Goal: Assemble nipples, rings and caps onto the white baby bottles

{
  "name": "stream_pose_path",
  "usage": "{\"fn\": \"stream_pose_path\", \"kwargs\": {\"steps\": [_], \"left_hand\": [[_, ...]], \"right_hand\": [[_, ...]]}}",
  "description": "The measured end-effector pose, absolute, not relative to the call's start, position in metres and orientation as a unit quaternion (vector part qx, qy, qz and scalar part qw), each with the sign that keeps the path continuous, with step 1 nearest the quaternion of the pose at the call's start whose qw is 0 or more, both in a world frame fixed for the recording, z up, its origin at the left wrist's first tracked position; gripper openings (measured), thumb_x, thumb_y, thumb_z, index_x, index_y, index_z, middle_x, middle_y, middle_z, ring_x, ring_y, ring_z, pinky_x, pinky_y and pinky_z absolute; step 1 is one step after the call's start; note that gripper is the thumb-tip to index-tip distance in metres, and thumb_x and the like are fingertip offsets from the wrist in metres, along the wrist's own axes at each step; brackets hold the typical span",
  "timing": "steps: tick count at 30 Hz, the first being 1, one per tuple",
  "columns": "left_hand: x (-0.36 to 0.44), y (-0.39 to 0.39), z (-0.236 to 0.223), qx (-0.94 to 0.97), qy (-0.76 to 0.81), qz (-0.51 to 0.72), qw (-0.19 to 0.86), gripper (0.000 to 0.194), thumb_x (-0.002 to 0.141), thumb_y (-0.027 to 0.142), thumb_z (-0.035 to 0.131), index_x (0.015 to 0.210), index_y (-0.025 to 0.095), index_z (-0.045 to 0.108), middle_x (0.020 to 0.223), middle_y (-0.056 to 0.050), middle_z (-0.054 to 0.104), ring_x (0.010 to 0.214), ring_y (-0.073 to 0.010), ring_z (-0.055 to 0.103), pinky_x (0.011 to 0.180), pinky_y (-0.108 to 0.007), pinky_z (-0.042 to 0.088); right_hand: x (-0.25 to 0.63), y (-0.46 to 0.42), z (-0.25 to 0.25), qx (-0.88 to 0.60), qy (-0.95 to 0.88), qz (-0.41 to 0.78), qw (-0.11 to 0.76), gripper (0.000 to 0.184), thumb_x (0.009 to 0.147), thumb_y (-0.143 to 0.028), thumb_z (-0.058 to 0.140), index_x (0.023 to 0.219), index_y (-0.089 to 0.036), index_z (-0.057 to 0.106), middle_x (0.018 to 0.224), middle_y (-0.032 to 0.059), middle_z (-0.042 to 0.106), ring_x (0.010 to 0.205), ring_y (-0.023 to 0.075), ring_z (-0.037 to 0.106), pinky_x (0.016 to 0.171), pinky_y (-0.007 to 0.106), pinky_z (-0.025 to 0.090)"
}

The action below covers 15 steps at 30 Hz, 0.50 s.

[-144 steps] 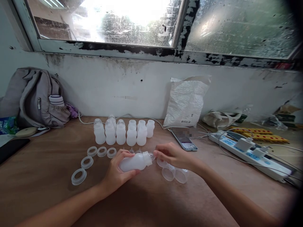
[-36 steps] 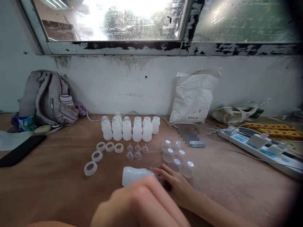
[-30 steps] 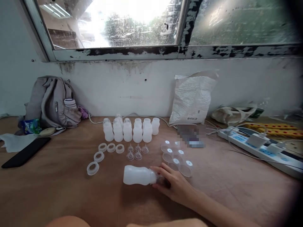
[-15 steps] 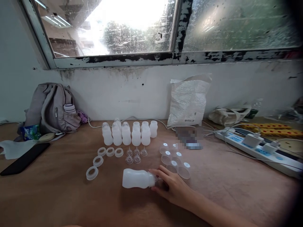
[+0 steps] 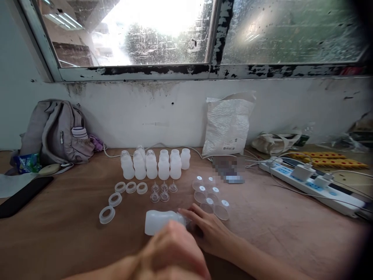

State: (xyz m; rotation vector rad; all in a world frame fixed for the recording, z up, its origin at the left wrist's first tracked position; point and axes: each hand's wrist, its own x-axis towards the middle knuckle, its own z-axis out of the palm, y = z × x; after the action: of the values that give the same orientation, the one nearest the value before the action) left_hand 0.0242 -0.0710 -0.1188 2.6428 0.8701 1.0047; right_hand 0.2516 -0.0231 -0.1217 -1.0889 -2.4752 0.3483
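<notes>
A frosted white baby bottle [image 5: 159,221] is on its side, its neck pointing right. My right hand [image 5: 205,227] is closed around the neck end, where a clear nipple partly shows behind the fingers. My left hand [image 5: 175,252] looms in front, blurred and close to the camera, hiding the bottle's lower side; its fingers cannot be made out. Behind the bottle lie several clear nipples [image 5: 164,196], several translucent collar rings [image 5: 107,214] to the left, and several clear round caps with white discs [image 5: 221,212] to the right.
Several upright bottles [image 5: 151,167] stand in rows at the back, some with clear domed tops. A grey backpack [image 5: 52,132] and a black phone-like slab [image 5: 25,197] are on the left. A white plastic parcel [image 5: 225,126] leans on the wall; a power strip [image 5: 309,186] lies right.
My left hand has risen into view from the bottom edge, over the front of the bottle. My right hand keeps its hold on the bottle. The view has shifted slightly.
</notes>
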Motion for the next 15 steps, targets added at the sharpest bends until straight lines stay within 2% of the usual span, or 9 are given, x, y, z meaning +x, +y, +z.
{"fn": "stream_pose_path", "kwargs": {"steps": [2,4,7,10,13,15], "left_hand": [[0.028,-0.047,-0.101,0.888,0.275,0.352,0.109,0.027,0.081,0.030,0.042,0.107,0.027,0.050,0.095,-0.006,0.056,0.093,-0.0215,0.052,0.078,-0.040,0.047],[0.022,-0.026,-0.091,0.898,0.271,0.328,0.114,0.029,0.080,0.028,0.048,0.107,0.020,0.046,0.102,-0.010,0.053,0.098,-0.0221,0.050,0.084,-0.039,0.044],[0.005,-0.008,-0.091,0.903,0.298,0.270,0.148,0.042,0.076,0.031,0.055,0.114,0.019,0.041,0.112,-0.011,0.049,0.105,-0.0239,0.046,0.088,-0.039,0.042],[-0.007,-0.002,-0.102,0.898,0.315,0.236,0.198,0.052,0.072,0.032,0.060,0.117,0.022,0.037,0.116,-0.009,0.048,0.105,-0.0231,0.047,0.088,-0.038,0.042],[-0.009,0.000,-0.108,0.882,0.340,0.231,0.228,0.047,0.071,0.031,0.060,0.113,0.024,0.040,0.111,-0.005,0.050,0.098,-0.0201,0.051,0.084,-0.035,0.044],[-0.007,0.000,-0.108,0.879,0.351,0.224,0.233,0.039,0.073,0.030,0.058,0.108,0.024,0.043,0.104,-0.003,0.053,0.092,-0.0185,0.053,0.081,-0.033,0.045]], "right_hand": [[0.256,-0.023,-0.112,-0.377,-0.896,0.087,0.218,0.049,0.080,-0.037,0.049,0.125,-0.021,0.038,0.102,0.0094,0.051,0.082,0.0189,0.055,0.068,0.030,0.046],[0.263,-0.020,-0.098,-0.377,-0.894,0.051,0.238,0.044,0.080,-0.034,0.049,0.121,-0.019,0.042,0.101,0.0104,0.051,0.088,0.0208,0.052,0.073,0.033,0.045],[0.279,-0.012,-0.078,-0.404,-0.887,0.000,0.225,0.028,0.080,-0.024,0.048,0.107,-0.020,0.052,0.096,0.0098,0.053,0.087,0.0218,0.050,0.077,0.037,0.042],[0.294,-0.003,-0.067,-0.427,-0.888,-0.020,0.171,0.027,0.075,-0.019,0.051,0.101,-0.022,0.053,0.094,0.0087,0.054,0.088,0.0238,0.049,0.077,0.041,0.039],[0.300,0.000,-0.067,-0.434,-0.891,0.015,0.135,0.024,0.073,-0.015,0.050,0.096,-0.022,0.053,0.089,0.0060,0.056,0.083,0.0218,0.051,0.074,0.039,0.041],[0.298,0.000,-0.071,-0.436,-0.887,0.057,0.144,0.019,0.075,-0.015,0.048,0.092,-0.022,0.053,0.088,0.0049,0.056,0.078,0.0186,0.053,0.069,0.033,0.042]]}}
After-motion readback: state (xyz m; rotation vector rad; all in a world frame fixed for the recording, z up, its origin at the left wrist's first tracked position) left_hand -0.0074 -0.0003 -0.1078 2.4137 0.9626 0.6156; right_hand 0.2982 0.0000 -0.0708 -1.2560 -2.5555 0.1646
